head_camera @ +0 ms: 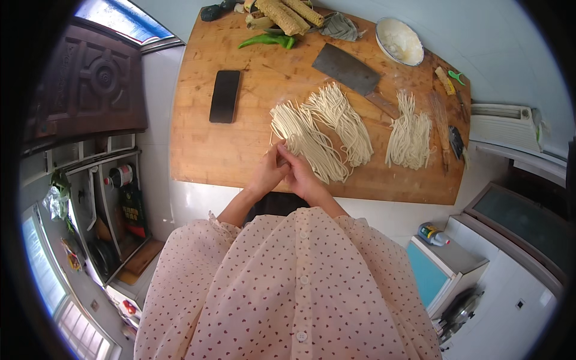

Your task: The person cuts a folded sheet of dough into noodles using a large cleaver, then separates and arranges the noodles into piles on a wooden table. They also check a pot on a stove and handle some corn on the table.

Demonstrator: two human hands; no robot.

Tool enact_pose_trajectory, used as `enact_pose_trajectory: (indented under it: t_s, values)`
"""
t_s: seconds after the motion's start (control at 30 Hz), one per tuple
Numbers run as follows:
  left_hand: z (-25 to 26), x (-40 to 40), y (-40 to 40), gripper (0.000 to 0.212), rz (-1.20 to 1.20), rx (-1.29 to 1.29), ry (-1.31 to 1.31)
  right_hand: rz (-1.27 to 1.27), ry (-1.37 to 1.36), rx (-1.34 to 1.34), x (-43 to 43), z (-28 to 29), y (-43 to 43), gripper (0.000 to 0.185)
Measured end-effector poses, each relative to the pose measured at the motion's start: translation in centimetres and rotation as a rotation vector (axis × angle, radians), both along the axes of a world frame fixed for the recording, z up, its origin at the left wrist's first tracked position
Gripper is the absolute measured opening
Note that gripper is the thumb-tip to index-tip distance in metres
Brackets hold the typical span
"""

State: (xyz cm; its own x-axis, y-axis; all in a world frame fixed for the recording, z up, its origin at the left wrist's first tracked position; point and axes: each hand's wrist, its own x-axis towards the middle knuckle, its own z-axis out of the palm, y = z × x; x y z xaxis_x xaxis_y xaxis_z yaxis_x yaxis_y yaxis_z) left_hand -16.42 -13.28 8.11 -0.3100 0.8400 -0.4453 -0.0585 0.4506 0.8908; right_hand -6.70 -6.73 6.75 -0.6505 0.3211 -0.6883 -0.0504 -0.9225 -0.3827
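My left hand and my right hand meet at the fingers near the table's front edge. They touch each other at the lower left side of a bundle of fresh noodles. Whether anything thin is pinched between the fingers is hidden. A second noodle bundle lies close behind the first, partly against it. Farther right is a third, shorter bundle of noodles. Behind the bundles a cleaver lies flat, its wooden handle angled towards the third bundle.
A black smartphone lies on the wooden table, left of the noodles. Corn cobs, green peppers and a grey cloth are at the back. Flour coats an enamel bowl. A whisk brush lies at right.
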Motion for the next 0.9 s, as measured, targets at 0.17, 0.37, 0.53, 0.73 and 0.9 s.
enact_pose_trajectory:
  t_s: [0.17,0.37,0.53,0.73,0.9]
  values:
    - [3.5,-2.1,-0.4,0.042,0.21,0.112,-0.159,0.054,-0.043,0.179,0.3,3.4,2.2,0.023]
    - [-0.1,-4.1,-1.4,0.028,0.361,-0.153,-0.094,0.214,-0.031,0.566,4.1,-0.5,4.1,0.021]
    - [-1.8,-3.8,-3.7,0.027,0.304,-0.25,-0.135,0.146,-0.192,0.63,8.2,6.0,8.3,0.02]
    - [-3.4,-2.0,-2.6,0.034,0.295,-0.341,-0.097,-0.087,-0.71,0.87,16.3,6.2,14.9,0.04]
    - [-3.8,-0.9,-1.4,0.045,0.402,-0.441,-0.223,0.136,-1.164,1.372,18.6,0.5,12.8,0.047]
